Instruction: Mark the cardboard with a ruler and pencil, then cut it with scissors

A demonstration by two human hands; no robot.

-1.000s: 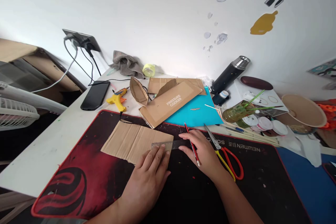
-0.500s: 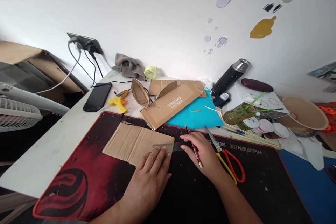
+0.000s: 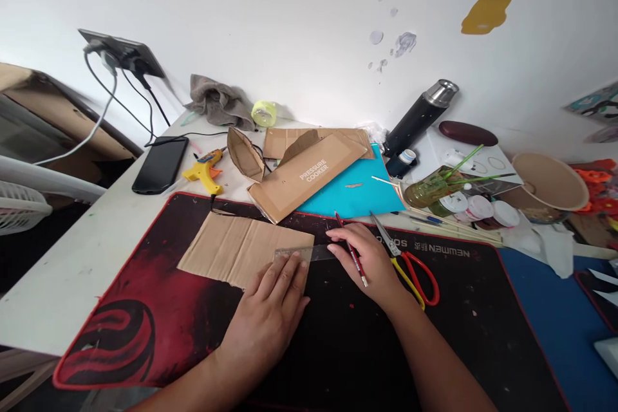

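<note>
My left hand [image 3: 273, 299] lies with fingers stretched over a clear ruler [image 3: 321, 253], pressing it on the right edge of a piece of corrugated cardboard [image 3: 222, 248]. The ruler sticks out past the cardboard to the right, over the dark desk mat. My right hand [image 3: 369, 264] holds a red and black pencil [image 3: 358, 261], its tip pointing away from me and its white end toward me. The thumb and forefinger are at the ruler's right end; whether they grip it I cannot tell. Scissors [image 3: 398, 253] with red and yellow handles lie just right of this hand.
Behind the mat are a yellow glue gun [image 3: 205, 174], a phone [image 3: 160, 165], a printed cardboard piece [image 3: 309, 174] and a blue sheet [image 3: 333, 196]. Farther right stand a black flask [image 3: 420, 119], a jar of green liquid [image 3: 425, 190] and several paint pots [image 3: 477, 207].
The view has shifted, so everything sits slightly higher and farther left in the picture. Both hands, ruler, pencil and cardboard keep nearly the same places relative to each other.
</note>
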